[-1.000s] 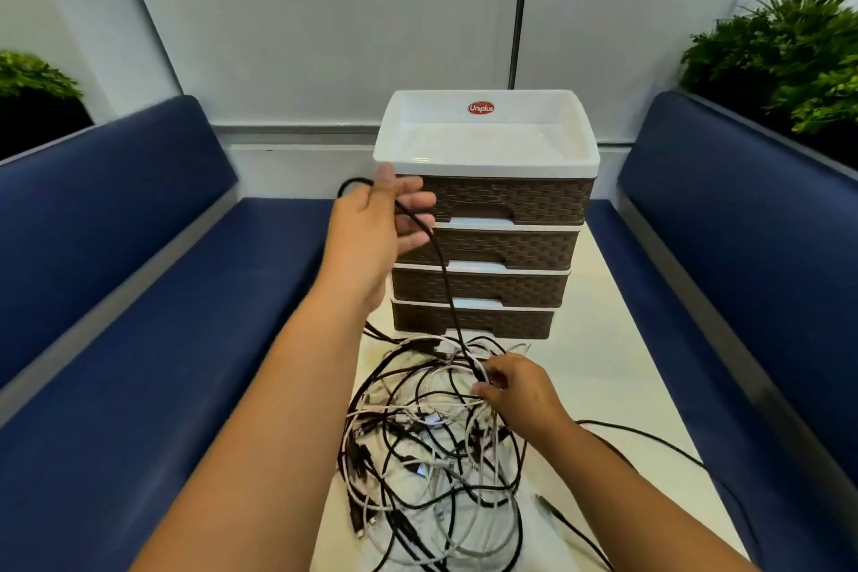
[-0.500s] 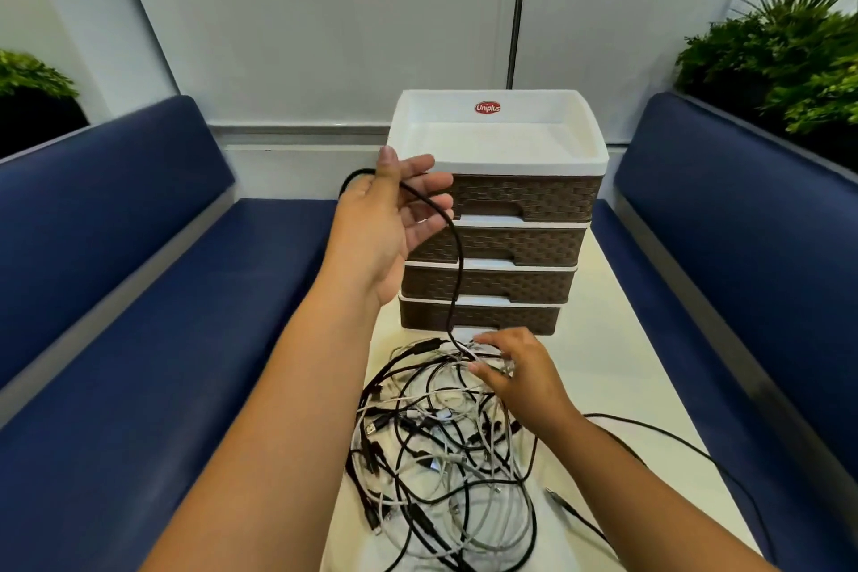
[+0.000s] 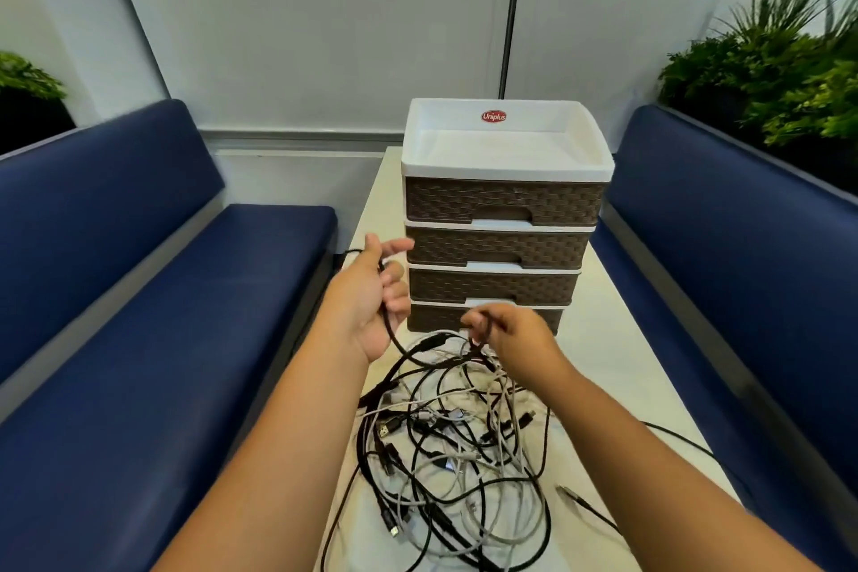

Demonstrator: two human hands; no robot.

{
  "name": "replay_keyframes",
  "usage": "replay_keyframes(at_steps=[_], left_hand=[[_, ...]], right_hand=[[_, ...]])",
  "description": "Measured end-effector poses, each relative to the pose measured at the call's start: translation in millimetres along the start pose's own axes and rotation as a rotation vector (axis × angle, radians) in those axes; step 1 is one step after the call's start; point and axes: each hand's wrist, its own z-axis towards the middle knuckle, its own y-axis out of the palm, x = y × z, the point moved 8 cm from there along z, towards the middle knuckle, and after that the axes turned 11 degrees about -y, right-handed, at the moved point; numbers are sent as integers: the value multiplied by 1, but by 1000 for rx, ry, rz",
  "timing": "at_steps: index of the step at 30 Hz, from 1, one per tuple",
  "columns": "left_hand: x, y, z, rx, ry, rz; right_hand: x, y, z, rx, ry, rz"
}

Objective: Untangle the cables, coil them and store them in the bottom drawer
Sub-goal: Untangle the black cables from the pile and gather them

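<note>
A tangle of black and white cables (image 3: pixel 445 446) lies on the narrow cream table (image 3: pixel 617 367). One black cable (image 3: pixel 394 339) runs over the palm of my left hand (image 3: pixel 371 297), which holds it loosely with fingers half spread, left of the drawer unit. My right hand (image 3: pixel 510 334) pinches the same black cable just above the pile, in front of the bottom drawer (image 3: pixel 436 318). The brown woven drawer unit (image 3: pixel 501 204) has several drawers, all closed, under a white tray top.
Blue padded benches (image 3: pixel 153 320) (image 3: pixel 743 274) flank the table on both sides. Green plants (image 3: pixel 784 74) stand behind the right bench, and another plant (image 3: pixel 28 79) at far left. A loose black cable (image 3: pixel 687 441) trails off the table's right side.
My left hand has dropped lower and come nearer with the black cable. My right hand rose from the pile, lifting the cable in front of the bottom drawer.
</note>
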Motion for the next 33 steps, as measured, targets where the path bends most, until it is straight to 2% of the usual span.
replay_keyframes(at_steps=[6, 8, 12, 14, 15, 16, 19, 21, 25, 33], left_hand=[[-73, -7, 20, 46, -345, 209], [-86, 3, 20, -19, -428, 270], [-85, 13, 24, -129, -499, 214], [-79, 11, 25, -118, -515, 205], [-77, 10, 25, -113, -525, 246], [-75, 10, 24, -111, -526, 296], [-65, 11, 23, -87, -456, 437], [-61, 18, 21, -94, -412, 543], [-45, 31, 12, -112, -294, 623], [4, 61, -21, -206, -52, 464]], right_hand=[[-67, -32, 15, 68, -128, 9], [-81, -31, 10, 76, -176, 18], [-91, -18, -1, -12, -256, 91], [-80, -21, -5, 29, -227, 186], [-69, -26, -8, 84, -195, 147], [-56, -26, -12, 117, -163, 29], [-23, 11, -25, -6, -116, -256], [2, 17, -30, 52, -69, -399], [36, 17, -35, 60, 97, -439], [48, 19, -45, -4, 95, -366]])
